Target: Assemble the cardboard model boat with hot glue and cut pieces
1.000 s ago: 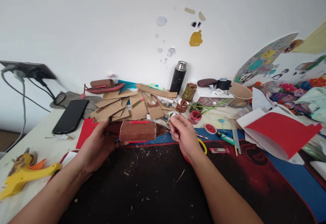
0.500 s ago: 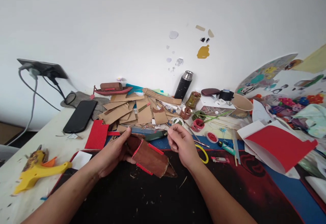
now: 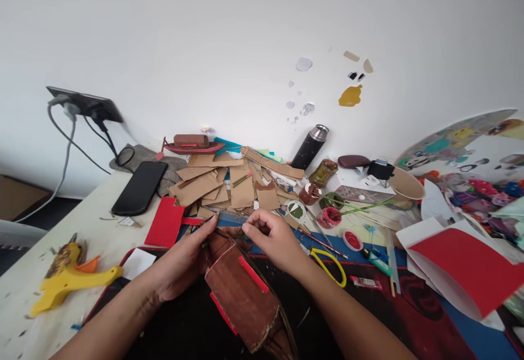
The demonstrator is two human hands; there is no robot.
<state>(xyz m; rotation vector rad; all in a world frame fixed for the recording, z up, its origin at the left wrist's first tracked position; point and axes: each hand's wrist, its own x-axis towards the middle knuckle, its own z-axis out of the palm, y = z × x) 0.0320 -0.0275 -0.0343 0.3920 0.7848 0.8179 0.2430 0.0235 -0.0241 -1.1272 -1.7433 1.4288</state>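
A brown boat model (image 3: 244, 294) with a curved cover and red corrugated strips along both sides tilts above the black mat. Its far end is in my left hand (image 3: 186, 261), thumb on top and fingers partly hidden behind it. My right hand (image 3: 272, 237) is at the boat's far right edge, thumb and index finger pinched together. Whatever lies between those fingertips is too small to make out. Just beyond my left hand lies a red corrugated sheet (image 3: 166, 222) with a narrow strip sticking out.
Cardboard scraps (image 3: 200, 185) pile up behind the hands, with another boat model (image 3: 192, 144) beyond. A yellow glue gun (image 3: 73, 278) and phone (image 3: 140, 188) lie left. Paint pots (image 3: 328, 217), yellow-handled scissors (image 3: 329, 267) and red paper (image 3: 466, 256) are right; a black flask (image 3: 310, 147) leans behind.
The boat model has come nearer and turned, its near end now pointing more toward me. My right hand has moved left onto its far edge. The camera view has shifted left.
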